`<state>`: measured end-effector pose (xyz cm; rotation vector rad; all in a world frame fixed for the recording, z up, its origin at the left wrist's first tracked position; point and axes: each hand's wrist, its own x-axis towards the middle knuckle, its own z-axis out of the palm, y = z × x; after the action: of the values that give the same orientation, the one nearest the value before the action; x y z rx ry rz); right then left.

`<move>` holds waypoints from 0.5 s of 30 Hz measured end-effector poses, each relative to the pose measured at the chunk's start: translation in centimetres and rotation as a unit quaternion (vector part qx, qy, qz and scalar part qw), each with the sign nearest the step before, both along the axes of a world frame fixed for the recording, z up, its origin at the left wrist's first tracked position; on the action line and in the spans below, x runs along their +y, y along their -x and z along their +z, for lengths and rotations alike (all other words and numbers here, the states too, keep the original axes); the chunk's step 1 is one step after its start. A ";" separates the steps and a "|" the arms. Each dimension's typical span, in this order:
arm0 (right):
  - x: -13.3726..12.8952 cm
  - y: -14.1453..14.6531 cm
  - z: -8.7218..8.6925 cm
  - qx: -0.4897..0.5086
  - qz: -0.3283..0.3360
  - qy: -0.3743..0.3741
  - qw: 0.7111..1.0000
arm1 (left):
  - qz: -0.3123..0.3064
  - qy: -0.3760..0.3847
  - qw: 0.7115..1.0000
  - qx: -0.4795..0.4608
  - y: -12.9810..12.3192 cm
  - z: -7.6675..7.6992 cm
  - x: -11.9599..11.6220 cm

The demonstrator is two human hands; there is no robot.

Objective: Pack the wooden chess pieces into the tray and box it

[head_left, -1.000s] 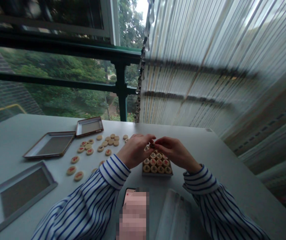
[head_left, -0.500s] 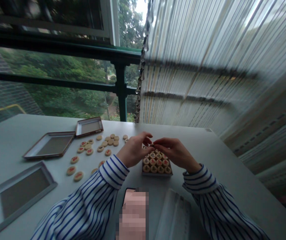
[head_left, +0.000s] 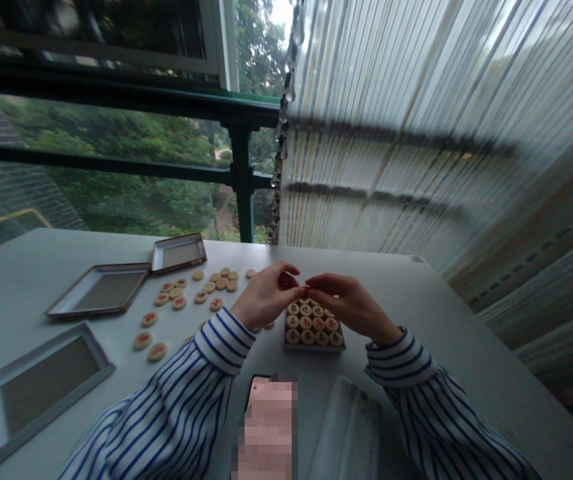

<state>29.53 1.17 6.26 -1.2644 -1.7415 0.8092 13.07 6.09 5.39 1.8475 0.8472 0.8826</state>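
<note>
Rows of round wooden pieces (head_left: 307, 323) with black or red characters fill a small box (head_left: 315, 348) in front of me. Over the box's far left corner, my left hand (head_left: 269, 293) has its thumb and fingertips meeting those of the other hand. My right hand (head_left: 349, 303) pinches a small round piece above the far rows; its fingers partly cover the pieces below. Left of the box, loose round pieces (head_left: 179, 303) are spread on the white table, some with red characters and some blank side up. A few lie partly behind my left hand and sleeve.
Three shallow trays stand at the left: a small one (head_left: 180, 253), a middle one (head_left: 101, 291) and a large one (head_left: 41, 393). A phone (head_left: 266, 427) and a clear plastic cover (head_left: 349, 430) lie near me. A string curtain (head_left: 391, 133) hangs beyond the table (head_left: 396, 273).
My left hand has shifted slightly left, uncovering a little more of the box's left side and pieces beside it. My right hand has barely moved.
</note>
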 end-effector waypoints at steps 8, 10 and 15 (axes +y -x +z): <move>0.0 -0.1 0.2 -0.011 -0.008 -0.007 1.000 | -0.004 0.032 0.999 -0.020 -0.2 0.0 0.0; 0.0 -0.1 0.3 -0.020 -0.013 -0.009 1.000 | -0.003 0.046 0.999 -0.028 -0.2 0.1 -0.1; 0.0 -0.1 0.1 -0.046 -0.021 -0.026 0.998 | 0.012 0.086 0.995 -0.051 -0.4 0.3 -0.2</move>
<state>29.67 1.19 6.38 -1.3165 -1.7900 0.6861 13.51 5.87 5.66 1.6336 0.8550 0.8830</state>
